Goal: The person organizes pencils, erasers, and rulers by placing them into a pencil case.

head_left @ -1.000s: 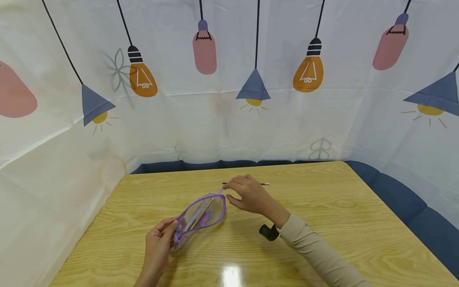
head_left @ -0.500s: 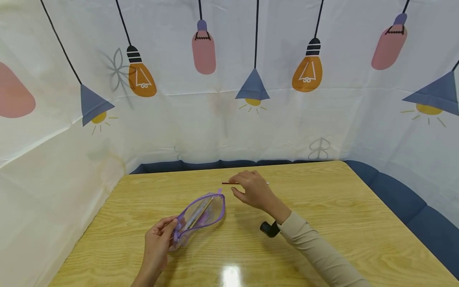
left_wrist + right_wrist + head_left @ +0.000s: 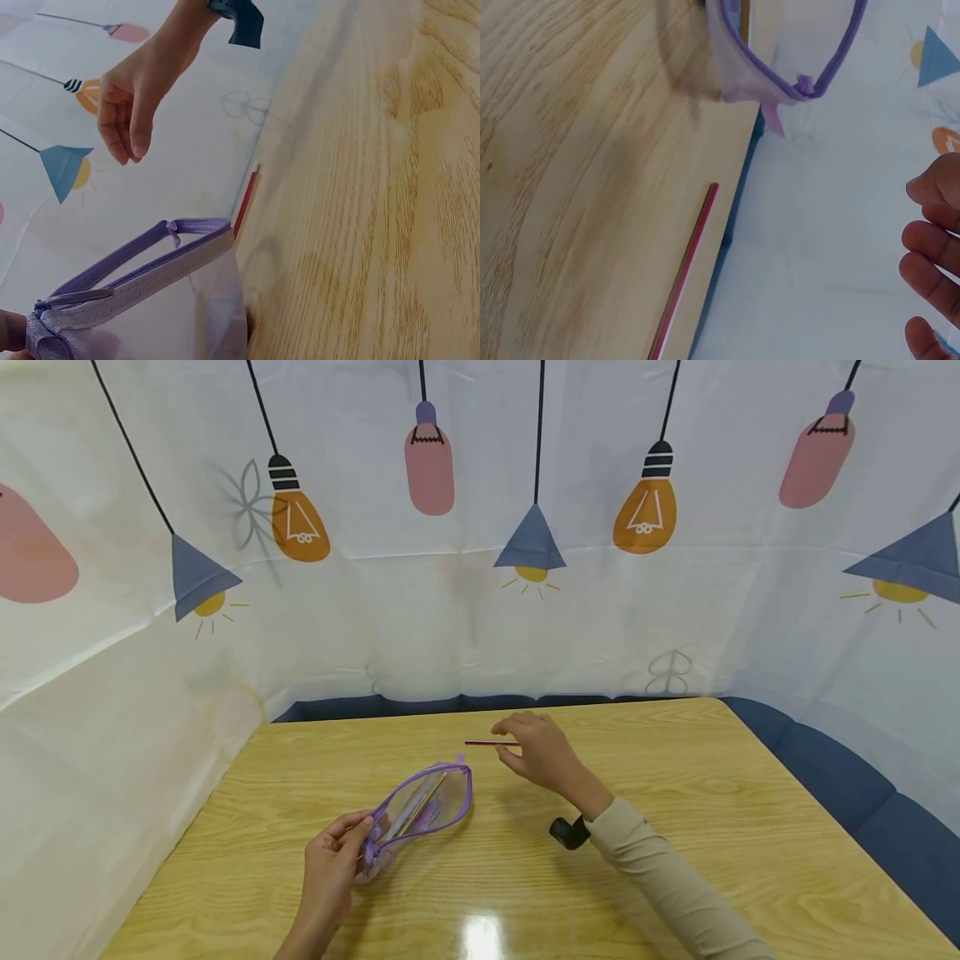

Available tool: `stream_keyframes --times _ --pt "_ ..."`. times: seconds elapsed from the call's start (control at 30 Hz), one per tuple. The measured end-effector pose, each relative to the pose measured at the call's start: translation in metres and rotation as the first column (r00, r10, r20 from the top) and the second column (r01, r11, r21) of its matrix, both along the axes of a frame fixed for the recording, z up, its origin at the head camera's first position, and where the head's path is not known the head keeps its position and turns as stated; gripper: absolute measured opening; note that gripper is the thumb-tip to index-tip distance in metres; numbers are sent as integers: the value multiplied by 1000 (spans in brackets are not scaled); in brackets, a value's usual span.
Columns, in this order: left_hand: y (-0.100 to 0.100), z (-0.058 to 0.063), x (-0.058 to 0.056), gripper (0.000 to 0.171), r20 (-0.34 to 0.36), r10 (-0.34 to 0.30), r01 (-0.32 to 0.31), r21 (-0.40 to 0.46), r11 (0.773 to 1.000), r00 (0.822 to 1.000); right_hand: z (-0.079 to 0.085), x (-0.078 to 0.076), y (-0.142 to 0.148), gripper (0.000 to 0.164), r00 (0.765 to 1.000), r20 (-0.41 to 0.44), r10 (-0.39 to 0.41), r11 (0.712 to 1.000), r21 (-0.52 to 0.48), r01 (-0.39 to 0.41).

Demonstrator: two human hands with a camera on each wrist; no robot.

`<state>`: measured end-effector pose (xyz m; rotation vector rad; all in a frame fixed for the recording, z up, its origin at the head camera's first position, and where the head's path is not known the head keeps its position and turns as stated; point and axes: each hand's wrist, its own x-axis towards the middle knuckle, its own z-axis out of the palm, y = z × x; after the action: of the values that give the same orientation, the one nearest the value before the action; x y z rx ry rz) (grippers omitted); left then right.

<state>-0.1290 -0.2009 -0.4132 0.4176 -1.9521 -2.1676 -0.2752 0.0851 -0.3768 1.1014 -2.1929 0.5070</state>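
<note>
A see-through pencil case [image 3: 453, 805] with a purple zip rim gapes open at the middle left of the table. My left hand [image 3: 328, 868] pinches its near end between thumb and fingers. Inside lie a thin gold-coloured stick [image 3: 422, 806] and a few pale and pink things, blurred by the mesh. Behind the case, a red pencil [image 3: 480, 742] with a white end [image 3: 256, 166] lies crosswise near the far table edge. In the head view my right hand [image 3: 546, 752] overlaps its right part; the fingers are loosely bent and hold nothing, raised above the table in the left wrist view.
The wooden table [image 3: 675, 793] ends at a blue padded seat [image 3: 832, 777] at the back and right. A white curtain [image 3: 480, 610] printed with lamps hangs around it. A black device [image 3: 570, 832] shows under my right wrist.
My right hand has drawn away from the far tip of the pencil case, moving right over the red pencil. The left hand and the case have stayed nearly still.
</note>
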Motion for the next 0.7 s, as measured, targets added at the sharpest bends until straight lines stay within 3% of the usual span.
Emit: stream_keyframes --times 0.7 --pt "-1 -3 1 22 -24 -22 23 18 1000 999 -21 -20 13 23 978 143 -153 988 53 147"
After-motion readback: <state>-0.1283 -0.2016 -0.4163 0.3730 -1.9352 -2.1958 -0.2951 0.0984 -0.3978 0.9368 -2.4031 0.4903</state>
